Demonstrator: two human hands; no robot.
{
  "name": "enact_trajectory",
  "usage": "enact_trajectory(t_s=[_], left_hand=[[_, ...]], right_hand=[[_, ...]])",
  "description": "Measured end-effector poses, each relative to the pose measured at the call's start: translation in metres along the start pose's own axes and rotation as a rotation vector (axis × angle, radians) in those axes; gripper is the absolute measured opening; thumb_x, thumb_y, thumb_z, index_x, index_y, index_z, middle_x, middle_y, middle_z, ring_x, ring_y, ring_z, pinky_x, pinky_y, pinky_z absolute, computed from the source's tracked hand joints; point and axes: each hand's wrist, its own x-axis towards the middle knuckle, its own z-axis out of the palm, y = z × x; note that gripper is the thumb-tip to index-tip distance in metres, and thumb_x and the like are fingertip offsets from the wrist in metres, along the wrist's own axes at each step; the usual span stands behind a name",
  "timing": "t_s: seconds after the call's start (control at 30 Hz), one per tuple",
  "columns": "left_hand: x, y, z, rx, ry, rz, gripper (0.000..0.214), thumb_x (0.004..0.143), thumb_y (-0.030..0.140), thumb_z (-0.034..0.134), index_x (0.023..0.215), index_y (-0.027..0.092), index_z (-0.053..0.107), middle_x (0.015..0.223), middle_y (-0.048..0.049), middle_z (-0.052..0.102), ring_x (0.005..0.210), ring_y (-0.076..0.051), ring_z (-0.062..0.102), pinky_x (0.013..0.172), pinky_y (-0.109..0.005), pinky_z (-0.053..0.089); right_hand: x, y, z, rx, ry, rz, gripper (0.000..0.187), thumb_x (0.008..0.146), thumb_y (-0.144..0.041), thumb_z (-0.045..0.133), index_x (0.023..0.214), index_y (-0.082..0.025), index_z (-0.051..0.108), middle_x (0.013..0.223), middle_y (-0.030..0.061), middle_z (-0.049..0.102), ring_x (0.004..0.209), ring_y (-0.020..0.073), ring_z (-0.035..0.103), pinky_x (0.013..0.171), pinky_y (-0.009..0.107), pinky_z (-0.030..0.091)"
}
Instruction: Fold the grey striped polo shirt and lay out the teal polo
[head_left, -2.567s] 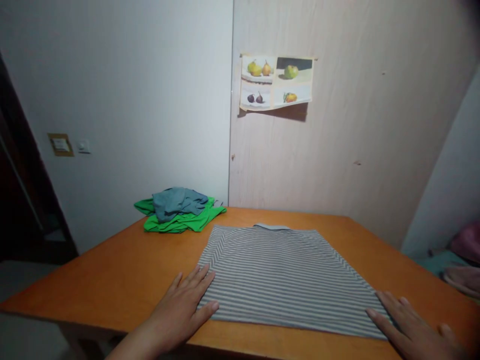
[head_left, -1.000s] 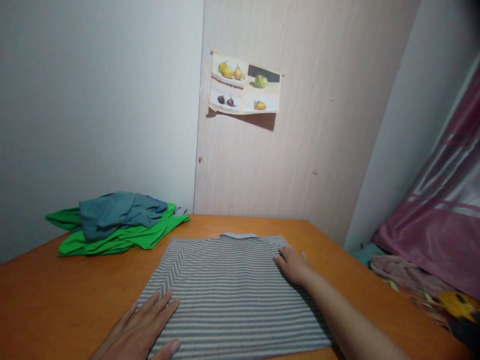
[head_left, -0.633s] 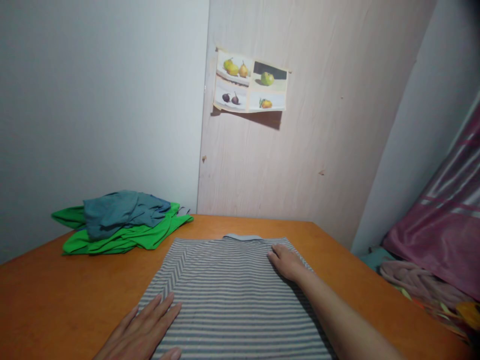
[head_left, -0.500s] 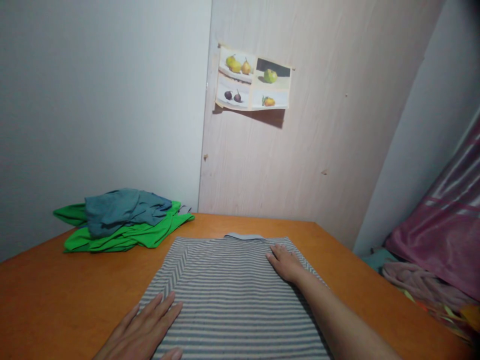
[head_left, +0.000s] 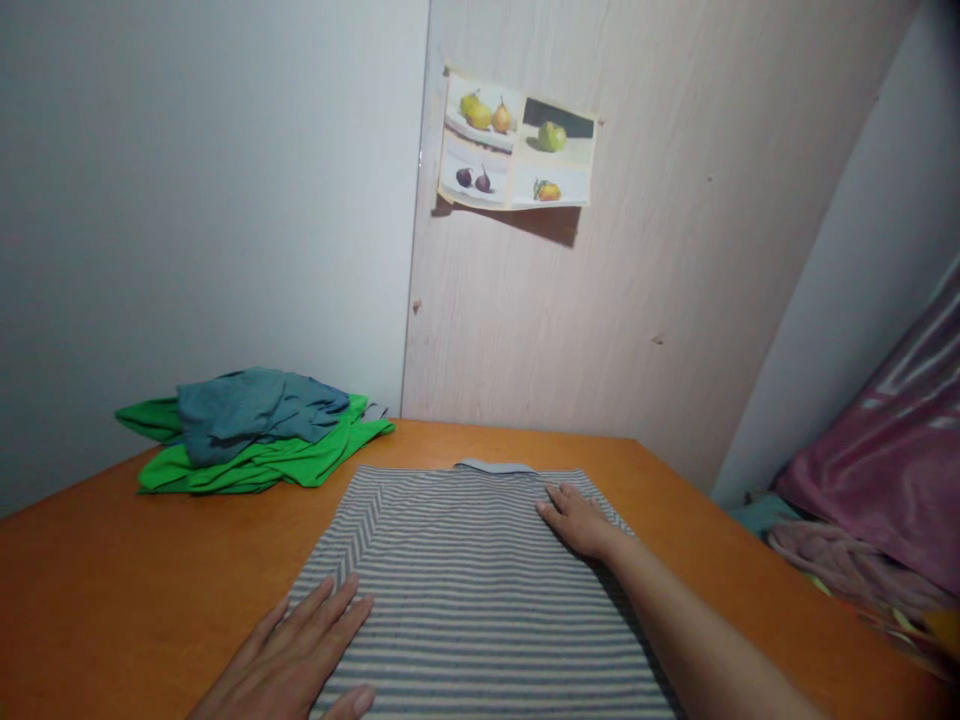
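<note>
A: Where's the striped shirt (head_left: 480,590)?

B: In the near middle of the counter (head_left: 112,575), spread flat, its near end running out of view.

A: Which way does it point?

B: Its collar (head_left: 495,467) is at the far end, facing the wall (head_left: 225,200). The long axis runs near to far. The stripes mostly go left to right, but a band along the left edge has them slanting.

A: And the hands?

B: The left hand (head_left: 281,655) lies palm down over the near left edge, its fingers (head_left: 346,630) straight and slightly parted, resting on the cloth without gripping it. The right hand (head_left: 581,525) reaches to the far right part, just right of the collar. Its fingers are parted and a little bent, resting on the fabric.

A: Anything to read?

B: There's a picture sheet (head_left: 517,140) up on the far panel (head_left: 540,330), showing pears, an apple and other fruit. Any lettering would be too small to make out.

A: What else is around?

B: Far left, a blue-grey garment (head_left: 255,410) lies crumpled on a green garment (head_left: 322,460), well apart from both hands. Pink fabric (head_left: 885,450) hangs at the right, beyond the counter.
</note>
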Motion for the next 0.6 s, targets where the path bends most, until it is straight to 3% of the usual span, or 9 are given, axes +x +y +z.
enact_trajectory(t_s=[0.13,0.3,0.43,0.5,0.6], left_hand=[[0.006,0.005,-0.013,-0.009,-0.006,-0.006,0.068,0.090,0.063,0.056,0.151,0.043,0.036,0.154,0.0032,0.042,0.137,-0.028,0.050,0.114,-0.040,0.040],[0.012,0.009,-0.020,-0.058,-0.088,-0.070,0.065,0.090,0.065,0.054,0.149,0.041,0.042,0.153,0.0020,0.044,0.138,-0.031,0.048,0.115,-0.048,0.038],[0.016,0.009,-0.022,-0.094,-0.108,-0.100,0.065,0.088,0.067,0.053,0.146,0.038,0.048,0.152,0.0004,0.046,0.138,-0.033,0.047,0.115,-0.053,0.038],[0.017,0.008,-0.024,-0.129,-0.075,-0.101,0.066,0.086,0.068,0.055,0.143,0.035,0.054,0.150,-0.0016,0.051,0.137,-0.033,0.049,0.114,-0.052,0.039],[0.016,0.002,-0.025,-0.197,-0.002,-0.074,0.063,0.083,0.067,0.060,0.136,0.034,0.062,0.145,-0.0025,0.057,0.132,-0.032,0.055,0.113,-0.047,0.043]], right_hand=[[-0.024,0.020,0.005,-0.006,-0.001,-0.007,0.080,0.096,-0.070,0.024,0.159,-0.021,0.026,0.167,0.0125,0.011,0.154,0.0324,0.008,0.121,0.056,0.010],[-0.063,0.066,0.014,0.008,0.057,0.013,0.076,0.096,-0.068,0.025,0.158,-0.024,0.027,0.167,0.0093,0.015,0.154,0.0309,0.009,0.120,0.062,0.010],[-0.092,0.109,0.007,0.085,0.147,0.042,0.075,0.095,-0.062,0.037,0.154,-0.016,0.039,0.162,0.0159,0.030,0.151,0.0342,0.022,0.120,0.057,0.019],[-0.108,0.125,0.000,0.125,0.234,0.009,0.071,0.093,-0.057,0.043,0.146,-0.010,0.050,0.156,0.0190,0.040,0.147,0.0333,0.032,0.121,0.049,0.024],[-0.139,0.138,-0.012,0.194,0.339,-0.034,0.059,0.092,-0.050,0.046,0.134,-0.011,0.062,0.142,0.0176,0.058,0.133,0.0313,0.052,0.114,0.043,0.037]])
